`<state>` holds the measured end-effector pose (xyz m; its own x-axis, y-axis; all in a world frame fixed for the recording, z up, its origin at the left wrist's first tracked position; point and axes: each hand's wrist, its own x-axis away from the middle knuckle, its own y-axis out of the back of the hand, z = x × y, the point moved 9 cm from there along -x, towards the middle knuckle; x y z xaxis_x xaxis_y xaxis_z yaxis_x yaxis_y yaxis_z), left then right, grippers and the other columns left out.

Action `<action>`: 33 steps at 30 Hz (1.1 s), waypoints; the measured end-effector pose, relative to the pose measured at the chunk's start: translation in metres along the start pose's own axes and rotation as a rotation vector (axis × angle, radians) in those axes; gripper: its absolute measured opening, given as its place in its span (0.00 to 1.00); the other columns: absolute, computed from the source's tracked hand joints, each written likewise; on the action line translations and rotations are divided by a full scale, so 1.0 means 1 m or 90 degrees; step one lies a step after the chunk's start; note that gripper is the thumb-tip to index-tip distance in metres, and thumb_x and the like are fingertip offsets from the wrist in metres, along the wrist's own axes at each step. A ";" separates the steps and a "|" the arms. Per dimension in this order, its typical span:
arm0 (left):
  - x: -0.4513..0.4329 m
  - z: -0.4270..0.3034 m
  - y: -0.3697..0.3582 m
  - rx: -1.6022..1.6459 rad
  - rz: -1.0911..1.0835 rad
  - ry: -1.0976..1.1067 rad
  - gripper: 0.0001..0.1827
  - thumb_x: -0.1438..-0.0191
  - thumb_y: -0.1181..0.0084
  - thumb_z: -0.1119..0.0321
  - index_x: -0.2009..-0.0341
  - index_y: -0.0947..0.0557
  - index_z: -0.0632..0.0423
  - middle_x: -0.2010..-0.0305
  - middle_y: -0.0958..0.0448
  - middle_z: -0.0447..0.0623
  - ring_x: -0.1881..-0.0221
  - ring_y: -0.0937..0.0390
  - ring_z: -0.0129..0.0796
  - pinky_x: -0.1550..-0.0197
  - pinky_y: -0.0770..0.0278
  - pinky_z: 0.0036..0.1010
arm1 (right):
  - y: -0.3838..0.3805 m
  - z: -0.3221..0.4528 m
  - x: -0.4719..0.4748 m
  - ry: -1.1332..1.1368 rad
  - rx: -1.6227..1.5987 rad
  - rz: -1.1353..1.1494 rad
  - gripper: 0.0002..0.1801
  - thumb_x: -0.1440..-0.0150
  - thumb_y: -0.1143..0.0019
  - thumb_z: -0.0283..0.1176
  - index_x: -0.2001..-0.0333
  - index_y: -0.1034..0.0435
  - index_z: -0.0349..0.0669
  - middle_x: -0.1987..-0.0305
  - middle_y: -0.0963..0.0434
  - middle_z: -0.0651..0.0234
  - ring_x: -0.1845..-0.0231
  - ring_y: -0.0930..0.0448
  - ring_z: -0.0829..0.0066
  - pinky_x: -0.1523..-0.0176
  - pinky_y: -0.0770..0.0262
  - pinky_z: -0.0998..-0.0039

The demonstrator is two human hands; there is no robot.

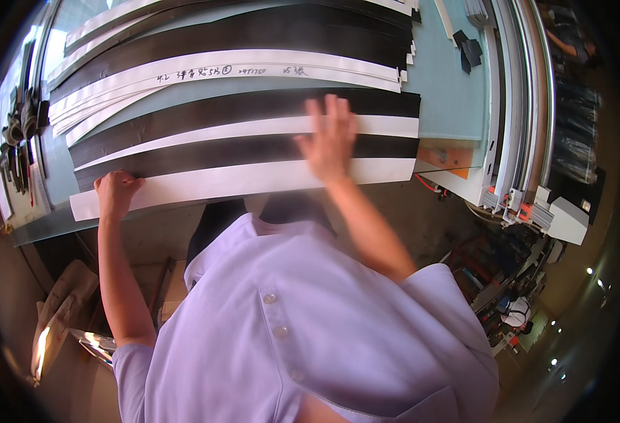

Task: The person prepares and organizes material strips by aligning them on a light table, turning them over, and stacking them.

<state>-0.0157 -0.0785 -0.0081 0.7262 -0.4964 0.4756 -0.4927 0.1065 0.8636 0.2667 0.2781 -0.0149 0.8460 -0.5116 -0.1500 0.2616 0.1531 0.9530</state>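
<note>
A long white strip (pixel 246 177), apparently paper or thin sheet, lies along the table's near edge. Beyond it runs a black band (pixel 225 150), then a narrower white band (pixel 267 124) and another black band (pixel 209 113). Whether these bands are separate sheets is unclear. My left hand (pixel 117 191) is closed on the left end of the near white strip, its fingertips mostly hidden. Over the right part of the bands, my right hand (pixel 331 140) is spread flat, blurred, with nothing in it.
Behind lie stacked black and white strips (pixel 299 31), one with handwriting. Tools (pixel 21 127) line the left side of the glass-like table (pixel 447 106). Black scraps (pixel 467 50) lie at the far right, beside a metal rail (pixel 527 106). Another person (pixel 516 312) is in the background.
</note>
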 end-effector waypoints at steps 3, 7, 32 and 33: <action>0.001 0.001 0.000 -0.004 0.003 0.007 0.17 0.54 0.36 0.54 0.74 0.13 0.57 0.76 0.20 0.52 0.68 0.22 0.46 0.44 0.39 0.39 | 0.030 -0.105 0.026 -0.101 0.091 -0.043 0.41 0.41 0.42 0.49 0.27 0.45 0.52 0.23 0.49 0.53 0.23 0.49 0.48 0.27 0.55 0.40; -0.003 0.004 -0.003 -0.017 -0.006 0.005 0.17 0.53 0.36 0.53 0.74 0.13 0.57 0.76 0.19 0.53 0.68 0.21 0.46 0.45 0.38 0.39 | 0.060 -0.198 0.047 -0.160 0.119 -0.082 0.40 0.39 0.43 0.44 0.27 0.46 0.52 0.24 0.49 0.53 0.24 0.47 0.49 0.27 0.55 0.43; 0.046 0.049 0.091 0.038 -0.134 -0.030 0.11 0.56 0.29 0.59 0.77 0.17 0.51 0.77 0.23 0.47 0.66 0.26 0.40 0.46 0.42 0.36 | 0.007 -0.022 -0.001 -0.031 0.067 -0.041 0.35 0.32 0.64 0.54 0.27 0.45 0.49 0.23 0.48 0.54 0.23 0.48 0.49 0.26 0.57 0.46; 0.043 0.076 0.091 0.034 -0.124 0.009 0.11 0.56 0.30 0.59 0.77 0.17 0.50 0.77 0.22 0.47 0.66 0.26 0.40 0.45 0.43 0.36 | 0.007 -0.020 -0.002 -0.026 0.060 -0.042 0.35 0.31 0.66 0.55 0.27 0.45 0.48 0.23 0.48 0.54 0.23 0.48 0.49 0.26 0.57 0.46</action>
<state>-0.0657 -0.1552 0.0780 0.8165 -0.4911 0.3036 -0.3670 -0.0356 0.9295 0.2768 0.2972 -0.0133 0.8086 -0.5519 -0.2040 0.2696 0.0394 0.9622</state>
